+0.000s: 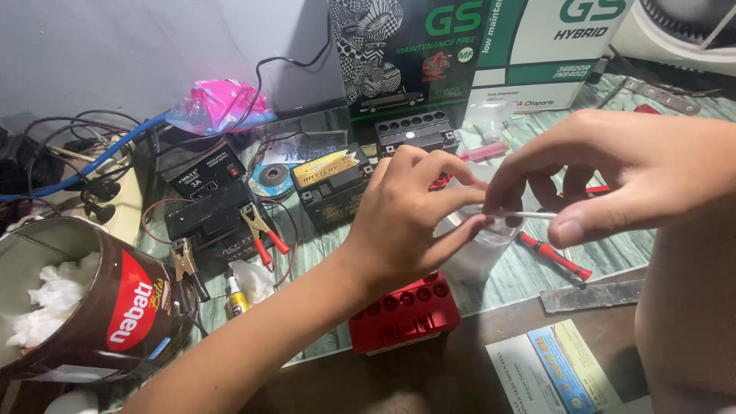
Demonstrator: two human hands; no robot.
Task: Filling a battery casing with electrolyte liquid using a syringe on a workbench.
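Note:
My left hand (pixel 410 218) and my right hand (pixel 613 180) meet in the middle of the view, both pinching a thin white tube (pixel 529 215) held level between their fingertips. Under the left fingers sits a clear plastic container (pixel 479 253), partly hidden by the hand. A red battery top with round holes (pixel 402 314) lies just below my left wrist. A small black battery with a yellow label (pixel 333 184) stands behind the left hand, and a black battery with a row of open cells (pixel 414 132) farther back.
A red-handled screwdriver (pixel 556 257) and a metal file (pixel 590 295) lie at right. Clamps with red grips (pixel 264 234), a black charger box (pixel 203 172), tangled cables, a glue bottle (pixel 236 297), a brown tin with white tissue (pixel 84 307), cartons at the back, a leaflet (pixel 556 376).

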